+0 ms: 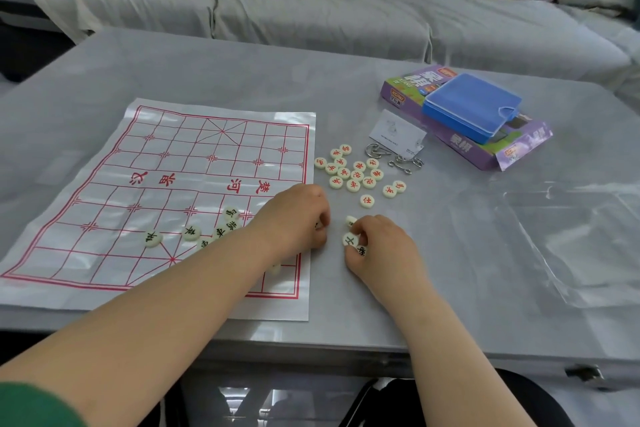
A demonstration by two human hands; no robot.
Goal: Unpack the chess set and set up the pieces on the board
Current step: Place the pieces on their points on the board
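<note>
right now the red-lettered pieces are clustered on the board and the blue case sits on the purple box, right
Not quite. In the head view the red-lettered pieces are clustered on the table beside the board, not on it. The blue case does sit on the purple box.

sleeve: dark green fabric sleeve [31,406], left arm only, cut off by lower left corner
left forearm [156,315]: bare from sleeve edge to wrist
right forearm [450,350]: bare to frame edge
grips: left grip [294,215], right grip [381,246], both bare
</note>
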